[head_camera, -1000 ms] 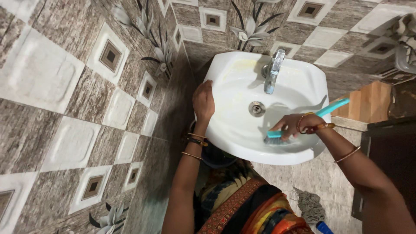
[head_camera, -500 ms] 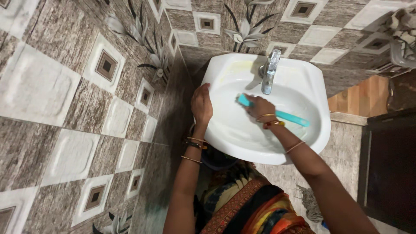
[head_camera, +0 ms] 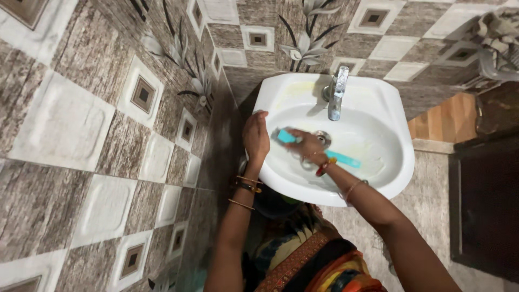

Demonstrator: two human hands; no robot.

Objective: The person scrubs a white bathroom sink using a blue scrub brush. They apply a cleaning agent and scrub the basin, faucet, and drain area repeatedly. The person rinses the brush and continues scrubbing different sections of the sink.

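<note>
A: Brush point(head_camera: 319, 151), teal, long handle, lying low across the white washbasin point(head_camera: 389, 178). Head end sits at the left inner wall of the bowl, handle trails right past the drain point(head_camera: 323, 138). Your right hand point(head_camera: 307, 147) is wrapped round it near the head, fingers curled tight over the handle.

B: And my other hand?

A: Left hand point(head_camera: 255, 135) rests on the basin's left rim, fingers together and bent over the edge, thumb side toward the bowl. Reads as bracing. It holds nothing but the rim.

B: Which step would you call this?

A: Scrubbing the left side of the bowl, by my judgement. Bristles appear pressed to the porcelain, though your hand hides most of the head, so I cannot tell how flat they sit.

B: What does the next stroke want?

A: Yellowish film shows on the back ledge left of the tap point(head_camera: 336, 92) and a faint patch on the right inner slope. Reaching either means you lift the head clear of the tap spout and keep the wrist low. Keep the left hand planted, since the rim looks wet.

B: Around it?

A: Patterned tiled wall point(head_camera: 108, 135) close at the left; dark doorway at the right.
</note>
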